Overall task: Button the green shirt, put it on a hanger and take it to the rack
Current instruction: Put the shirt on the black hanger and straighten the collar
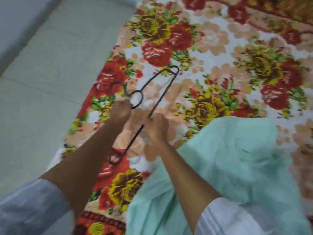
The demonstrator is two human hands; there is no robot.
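A thin black wire hanger is held above the floral blanket, its hook pointing left. My left hand is closed on the hanger near the loop below the hook. My right hand grips the hanger's long bottom bar at about its middle. The pale green shirt lies crumpled on the blanket at the lower right, under and beside my right forearm. The picture is blurred by motion, and no buttons can be made out.
A floral blanket in red, yellow and peach covers the surface under my hands. Grey tiled floor runs along the left side. My white sleeves show at the bottom corners.
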